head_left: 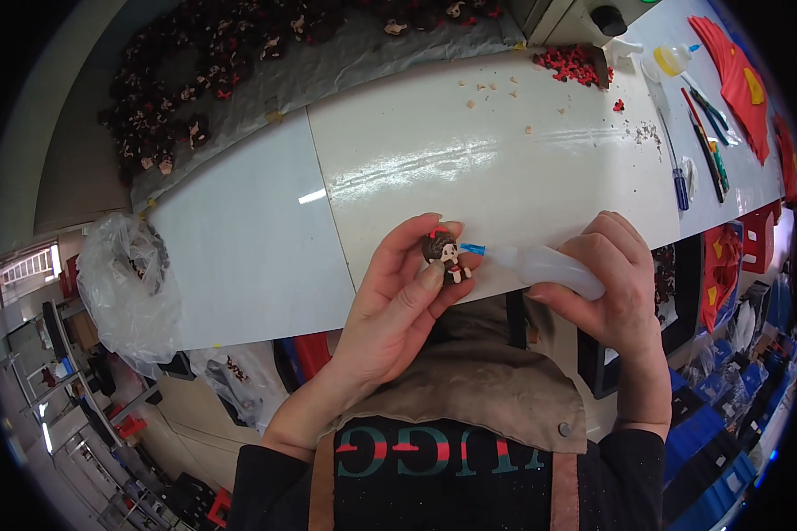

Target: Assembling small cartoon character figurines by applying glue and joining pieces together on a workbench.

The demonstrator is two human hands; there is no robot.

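Note:
Between the thumb and fingers of my left hand is a small doll figurine with brown hair, a red bow and a pale face. My right hand grips a translucent white squeeze bottle, tilted sideways. Its blue needle tip points left and comes up close to the figurine's side; whether it touches I cannot tell. Both hands are over the near edge of the white table.
Many brown-haired figurines lie on grey plastic sheeting at the far left. Small red pieces are piled at the back right, near scattered pale bits. A screwdriver, pens and a yellowish bottle lie at right. A plastic bag hangs at left.

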